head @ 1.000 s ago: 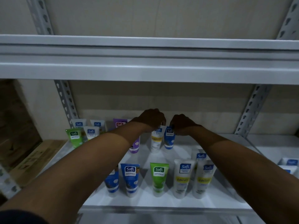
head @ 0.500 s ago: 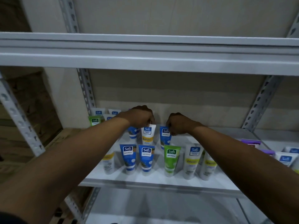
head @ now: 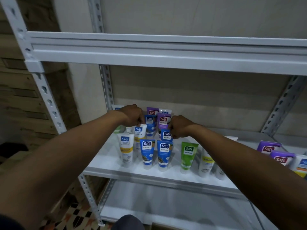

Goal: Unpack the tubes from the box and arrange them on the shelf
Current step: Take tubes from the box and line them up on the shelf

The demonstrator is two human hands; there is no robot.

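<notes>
Several Safi tubes stand cap-down on the white middle shelf [head: 156,175]. My left hand [head: 132,116] pinches the top of a white tube with a yellow band [head: 139,132] in the second row. My right hand [head: 180,127] grips the top of a blue tube [head: 166,135] beside it. In front stand a white tube [head: 126,149], two blue tubes [head: 147,152] and a green tube [head: 188,155]. Purple tubes [head: 163,122] stand behind. The box is not in view.
The upper shelf beam [head: 166,52] hangs low above my hands. White uprights [head: 48,103] frame the left side. More purple and white tubes [head: 280,159] sit at the right end of the shelf. A lower shelf [head: 166,205] lies beneath. A patterned floor shows at bottom left.
The view has swung left and down, so the shelf now sits lower right. Both hands stay closed on the same two tubes, which have come slightly forward toward the front row.
</notes>
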